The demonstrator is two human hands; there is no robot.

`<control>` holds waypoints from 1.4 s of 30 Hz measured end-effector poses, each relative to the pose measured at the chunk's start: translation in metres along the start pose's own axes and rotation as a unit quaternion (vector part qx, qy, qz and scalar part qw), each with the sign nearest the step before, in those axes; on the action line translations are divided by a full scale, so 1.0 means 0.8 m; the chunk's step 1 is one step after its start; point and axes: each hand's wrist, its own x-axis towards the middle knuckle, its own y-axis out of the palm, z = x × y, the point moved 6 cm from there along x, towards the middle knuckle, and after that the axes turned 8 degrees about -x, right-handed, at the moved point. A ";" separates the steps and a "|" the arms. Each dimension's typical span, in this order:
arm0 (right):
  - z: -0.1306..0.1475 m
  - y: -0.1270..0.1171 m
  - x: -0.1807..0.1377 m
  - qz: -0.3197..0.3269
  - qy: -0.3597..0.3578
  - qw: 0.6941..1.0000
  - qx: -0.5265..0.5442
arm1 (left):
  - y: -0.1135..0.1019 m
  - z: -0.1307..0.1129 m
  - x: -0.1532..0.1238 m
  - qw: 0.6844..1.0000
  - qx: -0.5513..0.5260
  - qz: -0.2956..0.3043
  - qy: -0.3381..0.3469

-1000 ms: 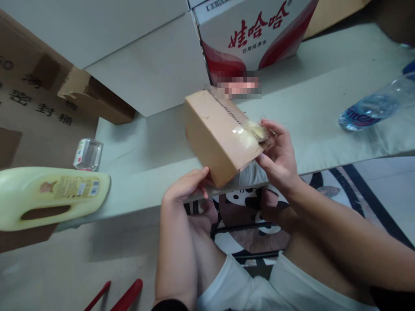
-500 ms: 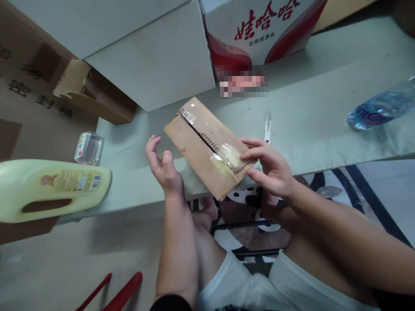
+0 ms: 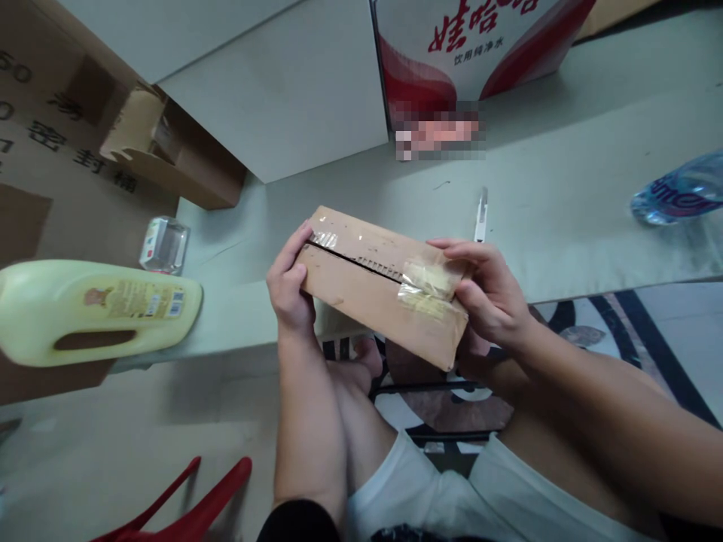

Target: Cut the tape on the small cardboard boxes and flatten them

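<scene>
A small brown cardboard box [image 3: 361, 301] is held up between my two hands at the table's front edge. Clear tape crosses both ends of its top, and a dark slit runs along the middle seam. My left hand [image 3: 291, 282] is closed around the box's left end, thumb toward the front. At the right end, my right hand [image 3: 489, 290] grips the box near the taped corner, fingers on top. Just behind my right hand a utility knife [image 3: 481, 214] lies on the table.
Yellow jug [image 3: 96, 312] and small clear container [image 3: 163, 245] are at the left, near an opened brown carton [image 3: 186, 162]. White box [image 3: 294, 105] and red-and-white carton [image 3: 480, 60] stand behind. A water bottle [image 3: 678, 192] lies at the right on the pale tablecloth [image 3: 593, 150].
My left hand, open and apart from the box before, has closed on its left end. The box has turned to lie flatter across, its front side now more visible.
</scene>
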 end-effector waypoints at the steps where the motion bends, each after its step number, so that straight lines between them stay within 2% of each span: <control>1: 0.000 -0.001 0.000 -0.013 0.004 1.000 -0.006 | 0.000 0.000 0.000 1.000 0.002 -0.005 0.000; 6: -0.003 -0.004 -0.005 -0.059 0.015 0.998 0.003 | 0.002 -0.007 -0.001 0.998 0.001 -0.058 0.007; 9: -0.002 -0.001 -0.009 -0.059 -0.012 0.998 -0.003 | 0.002 -0.008 -0.002 0.996 0.004 -0.093 -0.006; 14: 0.010 0.010 -0.016 -0.043 -0.063 0.994 -0.077 | 0.006 -0.009 -0.002 0.994 0.003 -0.112 -0.019; 19: 0.011 0.014 -0.020 -0.020 -0.057 0.991 -0.117 | 0.011 -0.019 -0.004 0.995 0.002 -0.099 0.016; 25: 0.008 -0.008 -0.006 -0.066 -0.049 0.987 -0.137 | 0.016 -0.023 -0.006 0.997 0.015 -0.049 0.058; 34: 0.011 -0.020 0.002 -0.041 0.022 0.987 -0.154 | 0.020 -0.016 -0.007 0.999 0.028 -0.029 0.035; 42: 0.009 -0.021 0.001 -0.036 0.003 0.986 -0.165 | 0.017 -0.010 -0.002 0.998 0.043 -0.035 0.019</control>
